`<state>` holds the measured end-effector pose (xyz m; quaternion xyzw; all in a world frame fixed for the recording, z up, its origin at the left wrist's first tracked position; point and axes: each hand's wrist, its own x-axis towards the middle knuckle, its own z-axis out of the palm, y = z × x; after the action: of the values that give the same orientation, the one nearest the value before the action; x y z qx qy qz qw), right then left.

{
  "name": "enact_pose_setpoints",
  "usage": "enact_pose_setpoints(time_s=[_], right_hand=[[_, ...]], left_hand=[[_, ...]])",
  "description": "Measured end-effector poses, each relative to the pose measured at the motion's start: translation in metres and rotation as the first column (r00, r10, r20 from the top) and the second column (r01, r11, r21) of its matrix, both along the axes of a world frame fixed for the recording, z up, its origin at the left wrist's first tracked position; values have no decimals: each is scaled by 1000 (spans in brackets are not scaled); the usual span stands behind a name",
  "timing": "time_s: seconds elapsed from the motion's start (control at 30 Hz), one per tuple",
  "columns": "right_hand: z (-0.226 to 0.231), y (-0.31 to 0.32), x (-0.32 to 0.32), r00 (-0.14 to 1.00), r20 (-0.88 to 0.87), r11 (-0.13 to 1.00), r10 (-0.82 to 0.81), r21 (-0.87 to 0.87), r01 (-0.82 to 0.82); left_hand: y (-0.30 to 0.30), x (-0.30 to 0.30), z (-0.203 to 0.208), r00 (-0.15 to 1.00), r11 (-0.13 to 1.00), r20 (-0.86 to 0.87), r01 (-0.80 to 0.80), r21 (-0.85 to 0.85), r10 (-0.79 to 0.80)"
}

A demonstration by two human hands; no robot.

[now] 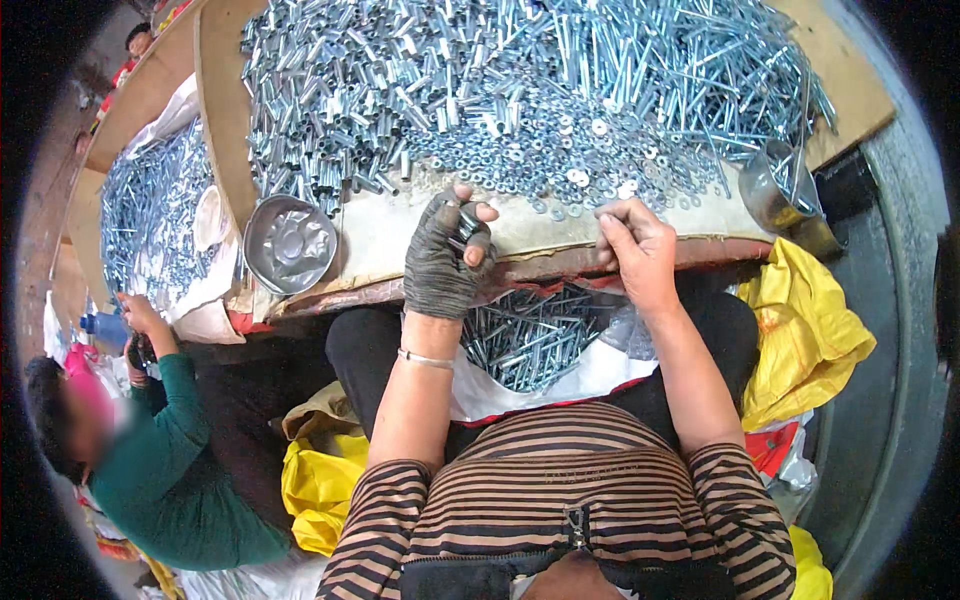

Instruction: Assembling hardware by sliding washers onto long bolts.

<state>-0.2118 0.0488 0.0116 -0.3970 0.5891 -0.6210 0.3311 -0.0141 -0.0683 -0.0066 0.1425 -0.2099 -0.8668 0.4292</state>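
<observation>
My left hand (443,255), in a worn grey fingerless glove, is closed around a small metal sleeve with a bolt at the table's front edge. My right hand (636,250), bare, has its fingers pinched together at the edge of the table, touching the washers (560,165); what it pinches is too small to see. Ahead lie a heap of short metal sleeves (340,90) at left and long bolts (700,70) at right. On my lap, a white sack holds assembled bolts (525,340).
A dented round metal bowl (290,243) sits left of my left hand. A metal scoop (775,190) rests at the right table edge. Yellow bags (805,335) lie at both sides. A person in a green top (180,480) works at the left table.
</observation>
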Motion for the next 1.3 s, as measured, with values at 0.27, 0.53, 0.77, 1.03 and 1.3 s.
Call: enact_pose_setpoints(time_s=[0.27, 0.53, 0.77, 1.03, 1.3], right_hand=[[36, -183, 18, 721, -693, 959, 35, -179, -218], [47, -281, 45, 388, -896, 909, 217, 330, 254], [58, -287, 49, 507, -819, 860, 267, 440, 258], [48, -262, 18, 940, -320, 919, 119, 393, 18], [44, -169, 34, 964, -62, 926, 258, 302, -228]], left_hand=[[-6, 19, 5, 993, 999, -109, -37, -16, 35], [-12, 16, 2, 990, 997, 121, -77, 27, 73], [-14, 20, 1, 998, 998, 31, -61, -28, 62], [-10, 18, 8, 996, 988, -14, -85, 130, 87], [-11, 19, 6, 979, 973, 138, -173, 156, 152]])
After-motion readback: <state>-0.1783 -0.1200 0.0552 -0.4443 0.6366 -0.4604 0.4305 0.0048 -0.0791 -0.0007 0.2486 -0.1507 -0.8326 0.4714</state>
